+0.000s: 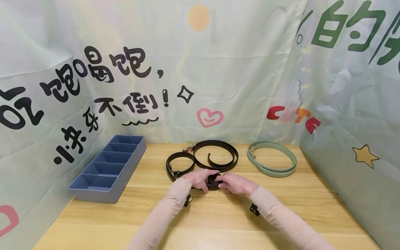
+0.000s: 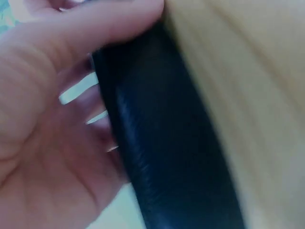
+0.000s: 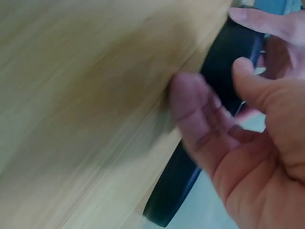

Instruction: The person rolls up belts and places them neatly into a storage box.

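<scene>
Between both hands, a black belt (image 1: 214,180) is wound into a coil on the wooden table. My left hand (image 1: 199,178) grips it from the left. In the left wrist view, the thumb crosses the dark strap (image 2: 157,129) while the other fingers lie behind it. From the right, my right hand (image 1: 238,184) pinches the coil. The right wrist view has its thumb and curled fingers (image 3: 190,98) on either side of the strap, close to the left hand (image 3: 271,24). The coil's inner turns are partly hidden by the fingers.
Just beyond the hands lie a smaller looped black belt (image 1: 170,163) with a metal buckle and a larger coiled black belt (image 1: 235,156). A green belt (image 1: 275,172) lies coiled at the right. At the left stands a blue-grey compartment tray (image 1: 128,178). Printed cloth (image 1: 237,86) walls surround the table.
</scene>
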{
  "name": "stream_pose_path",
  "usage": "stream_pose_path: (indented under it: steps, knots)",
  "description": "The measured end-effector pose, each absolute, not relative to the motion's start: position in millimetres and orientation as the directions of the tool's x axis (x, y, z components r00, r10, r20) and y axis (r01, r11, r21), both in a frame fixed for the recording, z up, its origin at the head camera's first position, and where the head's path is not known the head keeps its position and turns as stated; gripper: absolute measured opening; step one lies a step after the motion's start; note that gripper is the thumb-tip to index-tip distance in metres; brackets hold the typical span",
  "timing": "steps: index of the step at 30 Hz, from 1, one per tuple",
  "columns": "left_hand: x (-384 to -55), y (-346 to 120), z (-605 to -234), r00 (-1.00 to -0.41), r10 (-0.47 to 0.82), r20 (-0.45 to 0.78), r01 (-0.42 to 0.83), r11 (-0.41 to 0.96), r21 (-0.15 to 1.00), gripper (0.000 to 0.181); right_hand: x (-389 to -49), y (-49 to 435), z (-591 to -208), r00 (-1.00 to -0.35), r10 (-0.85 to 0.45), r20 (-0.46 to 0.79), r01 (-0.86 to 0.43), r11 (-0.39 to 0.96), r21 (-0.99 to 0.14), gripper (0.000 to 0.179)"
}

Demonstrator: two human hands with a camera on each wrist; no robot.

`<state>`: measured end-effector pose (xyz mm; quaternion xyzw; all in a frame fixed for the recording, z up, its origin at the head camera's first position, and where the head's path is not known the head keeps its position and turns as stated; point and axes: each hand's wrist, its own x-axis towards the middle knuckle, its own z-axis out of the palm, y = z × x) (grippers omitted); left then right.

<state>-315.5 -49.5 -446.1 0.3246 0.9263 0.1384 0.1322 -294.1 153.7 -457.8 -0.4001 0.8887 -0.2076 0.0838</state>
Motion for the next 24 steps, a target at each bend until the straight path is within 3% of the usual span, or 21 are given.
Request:
stream_pose_path:
  steps: [4,9,14,19,24]
  knots:
    - [-318.3,-48.1,-448.2,-0.773,0.631,-0.065,0.579,0.744,0.332,0.073,-293.4,152.4,-458.0,-0.673,-0.739,0.023,-0.665,0.591,-0.457,0.021]
    - [-317.2,-44.7,-449.0,-0.801,0.598,-0.012,0.570,0.769,0.287,0.051,-286.3,144.9,-458.3,-0.644,-0.751,0.147,-0.754,0.591,-0.286,0.011]
    - [-314.5,-45.4,-451.3,-0.814,0.581,-0.006,0.557,0.783,0.276,0.063,-284.1,143.5,-461.3,-0.644,-0.750,0.151,-0.762,0.613,-0.208,0.007]
    - [-314.0,-50.9,-452.0,-0.760,0.643,-0.089,0.588,0.740,0.327,0.085,-288.2,147.1,-463.1,-0.637,-0.762,0.116,-0.762,0.599,-0.248,0.012]
    - [-314.3,-53.7,-449.8,-0.741,0.662,-0.107,0.589,0.719,0.368,0.086,-291.0,148.4,-459.3,-0.649,-0.759,0.056,-0.738,0.609,-0.291,0.016]
